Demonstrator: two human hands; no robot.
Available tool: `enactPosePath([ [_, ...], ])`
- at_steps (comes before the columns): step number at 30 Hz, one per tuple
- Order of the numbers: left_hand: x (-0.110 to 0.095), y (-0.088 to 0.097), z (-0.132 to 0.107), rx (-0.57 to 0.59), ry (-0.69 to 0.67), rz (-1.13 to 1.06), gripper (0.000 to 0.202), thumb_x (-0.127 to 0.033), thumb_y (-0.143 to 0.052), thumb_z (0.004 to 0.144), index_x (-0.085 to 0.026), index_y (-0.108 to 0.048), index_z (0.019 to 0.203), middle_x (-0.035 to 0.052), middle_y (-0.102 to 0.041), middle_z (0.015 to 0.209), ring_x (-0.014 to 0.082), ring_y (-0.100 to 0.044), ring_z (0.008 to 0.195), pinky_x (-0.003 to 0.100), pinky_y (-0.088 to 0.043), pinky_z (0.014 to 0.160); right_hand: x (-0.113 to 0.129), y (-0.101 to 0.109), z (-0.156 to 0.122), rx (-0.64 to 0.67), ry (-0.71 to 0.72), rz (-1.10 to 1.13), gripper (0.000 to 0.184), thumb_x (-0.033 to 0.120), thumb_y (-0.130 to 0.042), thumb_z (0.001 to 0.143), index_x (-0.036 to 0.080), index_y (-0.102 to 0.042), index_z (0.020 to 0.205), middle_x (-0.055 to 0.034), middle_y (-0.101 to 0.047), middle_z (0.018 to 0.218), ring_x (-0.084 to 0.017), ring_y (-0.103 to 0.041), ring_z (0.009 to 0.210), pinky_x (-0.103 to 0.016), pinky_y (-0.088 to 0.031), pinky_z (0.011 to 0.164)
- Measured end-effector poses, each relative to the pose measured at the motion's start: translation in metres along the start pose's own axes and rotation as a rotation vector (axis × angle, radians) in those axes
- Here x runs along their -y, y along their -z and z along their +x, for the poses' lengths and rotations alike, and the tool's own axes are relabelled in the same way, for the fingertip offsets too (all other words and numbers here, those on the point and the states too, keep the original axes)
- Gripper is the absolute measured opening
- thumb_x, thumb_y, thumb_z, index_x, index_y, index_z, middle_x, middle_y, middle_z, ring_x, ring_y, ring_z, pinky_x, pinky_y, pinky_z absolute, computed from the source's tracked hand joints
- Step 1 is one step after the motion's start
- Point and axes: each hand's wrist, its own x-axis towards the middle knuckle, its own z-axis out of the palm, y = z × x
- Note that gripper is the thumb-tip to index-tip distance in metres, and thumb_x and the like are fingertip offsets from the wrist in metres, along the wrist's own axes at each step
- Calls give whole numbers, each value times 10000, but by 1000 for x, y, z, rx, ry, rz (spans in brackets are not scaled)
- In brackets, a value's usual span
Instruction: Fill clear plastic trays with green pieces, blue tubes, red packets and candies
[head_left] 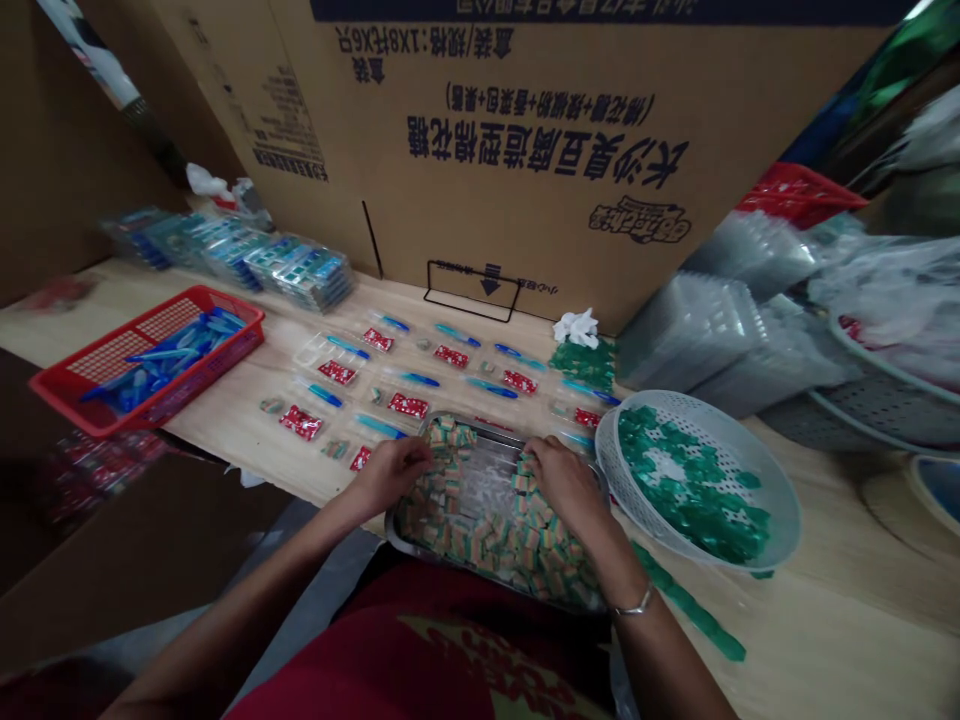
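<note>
Touching striped candies (pixel 491 540), left grip (pixel 390 476) and right grip (pixel 568 486) half-curled, hold unclear

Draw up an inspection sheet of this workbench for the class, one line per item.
Surface: pale wooden table.
Job's things: shallow steel tray holding striped block-shaped sweets.
Clutter: white perforated plastic basket of green sweets; red plastic basket of blue pieces; clear trays with red packets.
Grippers: none; bare left hand and right hand touch the sweets; silver bracelet on right wrist.
Cables: nothing seen.
Surroundings: large brown cardboard carton with dark print; stacked clear plastic trays.
</note>
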Motion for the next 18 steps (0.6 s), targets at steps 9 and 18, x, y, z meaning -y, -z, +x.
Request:
enactPosePath([
  [9,-16,-35,-1,218,37,176,121,-115,-510,746,-160,-622,735,22,-643,744,162,-594,713,243,-415,642,-9,-1,-9,-136,67,167,210,129,-460,813,193,-636,907,-62,-623,924,-174,-594,819,-251,-402,703],
  [18,-30,-39,2,262,-52,519,155,-103,-450,786,-123,-587,857,123,-625,915,235,-587,881,356,-442,782,13,-17,-28,8,135,746,125,166,-532,752,179,-635,821,-15,-639,748,-151,-585,700,-252,-434,652],
])
